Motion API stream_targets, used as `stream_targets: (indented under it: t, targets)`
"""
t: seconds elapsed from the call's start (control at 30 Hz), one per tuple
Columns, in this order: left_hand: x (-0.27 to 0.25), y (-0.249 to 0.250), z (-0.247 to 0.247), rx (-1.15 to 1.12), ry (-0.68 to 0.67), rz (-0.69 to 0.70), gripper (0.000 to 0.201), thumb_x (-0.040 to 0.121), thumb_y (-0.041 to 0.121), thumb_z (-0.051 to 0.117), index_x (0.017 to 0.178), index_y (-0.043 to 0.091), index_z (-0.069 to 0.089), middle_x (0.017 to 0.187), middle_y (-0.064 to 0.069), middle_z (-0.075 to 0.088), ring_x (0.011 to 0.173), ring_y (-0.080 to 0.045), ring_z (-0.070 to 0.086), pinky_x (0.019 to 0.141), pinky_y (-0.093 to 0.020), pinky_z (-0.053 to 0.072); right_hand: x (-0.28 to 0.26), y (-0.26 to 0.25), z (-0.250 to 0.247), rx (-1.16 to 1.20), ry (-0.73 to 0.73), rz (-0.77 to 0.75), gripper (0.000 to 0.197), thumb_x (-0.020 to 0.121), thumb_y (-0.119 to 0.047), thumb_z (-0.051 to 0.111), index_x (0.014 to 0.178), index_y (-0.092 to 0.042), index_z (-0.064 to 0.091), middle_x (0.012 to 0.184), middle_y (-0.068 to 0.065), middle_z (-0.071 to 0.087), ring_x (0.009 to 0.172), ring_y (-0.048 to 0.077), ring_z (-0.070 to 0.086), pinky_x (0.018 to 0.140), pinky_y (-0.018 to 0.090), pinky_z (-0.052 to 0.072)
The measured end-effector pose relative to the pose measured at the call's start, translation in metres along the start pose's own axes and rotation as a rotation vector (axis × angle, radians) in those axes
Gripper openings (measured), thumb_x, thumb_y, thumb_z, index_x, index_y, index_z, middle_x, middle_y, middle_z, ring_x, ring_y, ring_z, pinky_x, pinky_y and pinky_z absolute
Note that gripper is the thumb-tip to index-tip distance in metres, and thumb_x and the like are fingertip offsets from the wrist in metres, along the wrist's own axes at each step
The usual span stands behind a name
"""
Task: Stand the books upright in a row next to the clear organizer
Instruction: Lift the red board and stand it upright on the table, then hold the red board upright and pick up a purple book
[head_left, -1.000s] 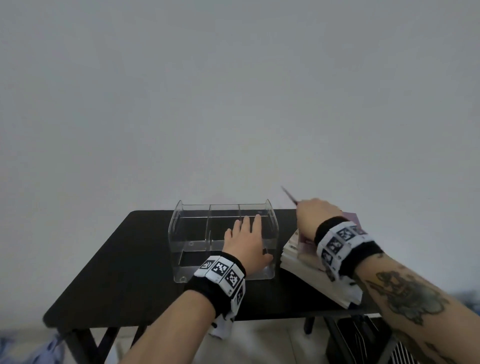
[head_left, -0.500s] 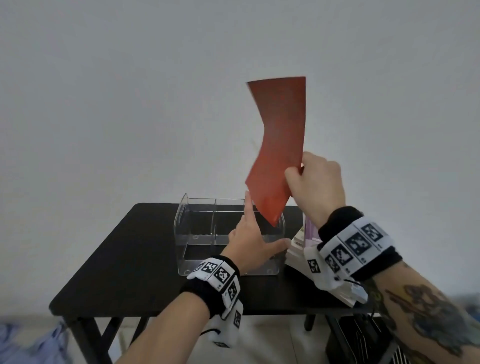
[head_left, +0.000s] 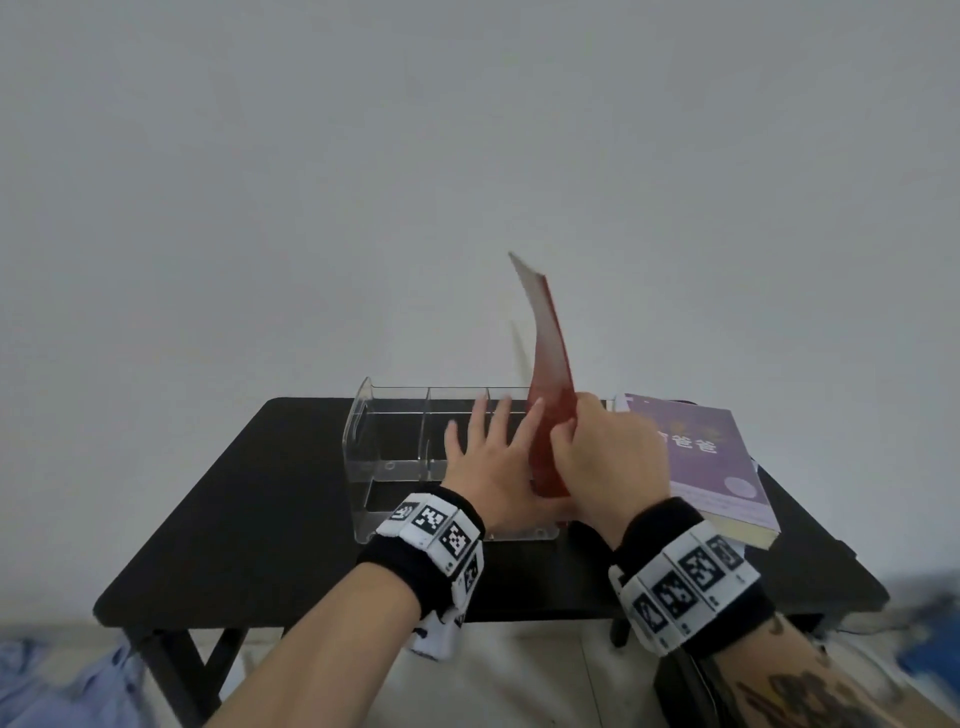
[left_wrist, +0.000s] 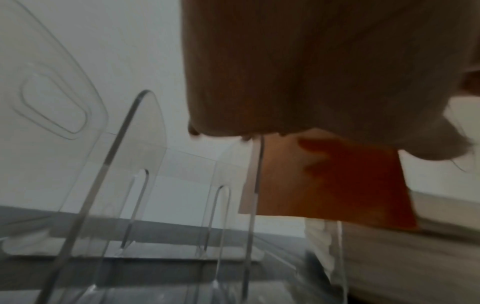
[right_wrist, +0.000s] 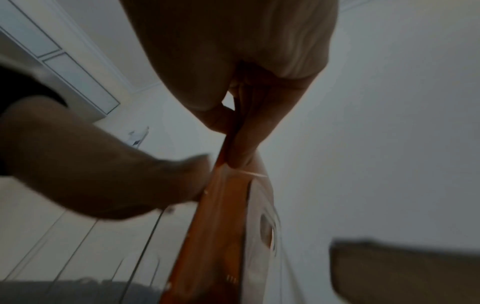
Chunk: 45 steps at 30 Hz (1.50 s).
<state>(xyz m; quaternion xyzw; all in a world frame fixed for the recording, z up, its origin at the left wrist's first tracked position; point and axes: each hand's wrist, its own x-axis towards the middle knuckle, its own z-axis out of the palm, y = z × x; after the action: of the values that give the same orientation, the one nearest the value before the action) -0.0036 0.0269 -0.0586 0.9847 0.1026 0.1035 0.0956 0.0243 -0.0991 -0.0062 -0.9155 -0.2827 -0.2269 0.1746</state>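
A thin red book stands almost upright at the right end of the clear organizer, its top bending left. My right hand pinches its lower edge between thumb and fingers. My left hand lies flat with straight fingers over the organizer's right compartment, touching the red book's left face. A purple book lies flat on a stack at the right of the black table. Where the red book's bottom edge sits is hidden behind my hands.
The organizer's clear dividers stand upright with nothing in them. The table's front edge is just under my wrists. A grey wall rises behind the table. Blue cloth lies on the floor at the lower left.
The red book has come down from high in the air to the organizer's right end and turned edge-on. My left hand has flattened against it. The purple book is now uncovered.
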Motion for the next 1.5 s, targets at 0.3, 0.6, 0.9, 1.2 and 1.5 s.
stream_targets:
  t: [0.3, 0.6, 0.9, 1.2, 1.5]
  targets:
    - [-0.015, 0.019, 0.044, 0.052, 0.201, 0.122, 0.087, 0.091, 0.047, 0.035, 0.151, 0.004, -0.009, 0.104, 0.003, 0.071, 0.103, -0.016, 0.063, 0.107, -0.041, 0.016, -0.014, 0.012, 0.035, 0.125, -0.151, 0.025, 0.028, 0.100, -0.030, 0.035, 0.114, -0.011, 0.050, 0.085, 0.008, 0.070, 0.078, 0.028, 0.068, 0.064, 0.031, 0.045]
    - [-0.005, 0.027, 0.052, -0.132, -0.100, -0.056, 0.091, 0.095, 0.045, 0.042, 0.146, 0.024, -0.031, 0.096, 0.007, 0.071, 0.103, -0.020, 0.065, 0.109, -0.048, 0.016, -0.016, 0.040, 0.011, 0.056, -0.148, 0.038, 0.015, 0.086, -0.030, 0.047, 0.099, -0.024, 0.052, 0.084, -0.006, 0.057, 0.082, 0.020, 0.063, 0.067, 0.030, 0.044]
    - [0.004, 0.015, 0.054, -0.236, -0.262, -0.076, 0.096, 0.086, 0.065, 0.044, 0.142, 0.043, -0.030, 0.137, 0.006, 0.058, 0.127, -0.022, 0.051, 0.108, -0.050, 0.015, 0.026, 0.070, 0.043, -0.352, -0.417, 0.228, 0.085, 0.079, -0.080, 0.039, 0.120, -0.009, 0.060, 0.125, 0.016, 0.059, 0.118, 0.035, 0.053, 0.094, 0.042, 0.044]
    - [0.009, 0.012, 0.064, -0.281, -0.289, -0.117, 0.118, 0.076, 0.052, 0.065, 0.127, 0.057, -0.041, 0.145, -0.010, 0.047, 0.133, -0.031, 0.040, 0.106, -0.054, 0.017, 0.049, 0.056, 0.010, -0.343, -0.620, 0.105, 0.014, 0.079, -0.019, 0.062, 0.068, -0.014, 0.056, 0.080, 0.005, 0.062, 0.078, 0.024, 0.061, 0.055, 0.023, 0.042]
    - [0.008, 0.015, 0.061, -0.336, -0.296, -0.149, 0.110, 0.077, 0.053, 0.064, 0.141, 0.049, -0.026, 0.144, -0.015, 0.045, 0.134, -0.031, 0.037, 0.110, -0.055, 0.014, 0.038, 0.061, 0.035, -0.478, -0.604, 0.084, 0.050, 0.076, -0.054, 0.066, 0.111, -0.019, 0.060, 0.111, 0.003, 0.065, 0.101, 0.023, 0.063, 0.086, 0.036, 0.052]
